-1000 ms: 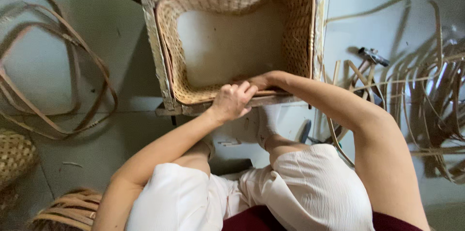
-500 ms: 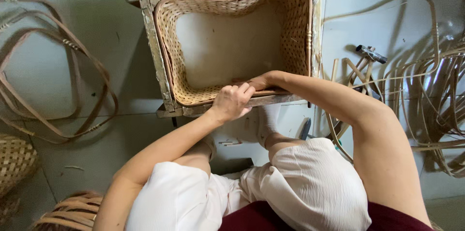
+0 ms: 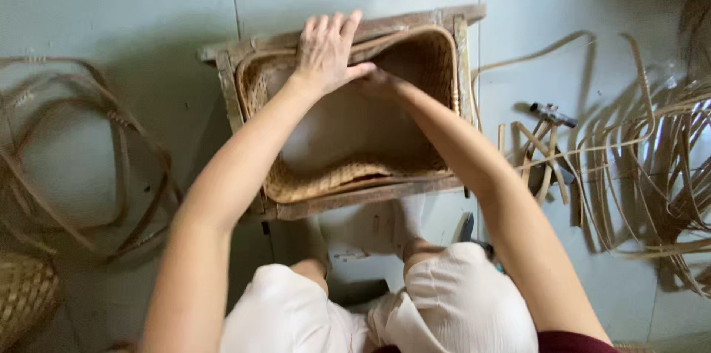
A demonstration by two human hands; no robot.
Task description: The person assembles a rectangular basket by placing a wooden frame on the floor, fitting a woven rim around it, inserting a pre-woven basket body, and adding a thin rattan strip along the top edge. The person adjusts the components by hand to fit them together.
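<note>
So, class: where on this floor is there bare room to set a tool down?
Bare floor lies beyond the wooden frame and between it and the cane loops. Right of the frame, cane strips and a small tool crowd it.

The grey tiled floor (image 3: 133, 5) carries a wooden frame (image 3: 348, 201), loose cane strips (image 3: 652, 168) and bent hoops (image 3: 67, 160).

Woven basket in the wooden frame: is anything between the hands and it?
Nothing visible. The left hand lies flat on the far rim of the woven basket and wooden frame; the right hand reaches inside, just below that rim.
</note>
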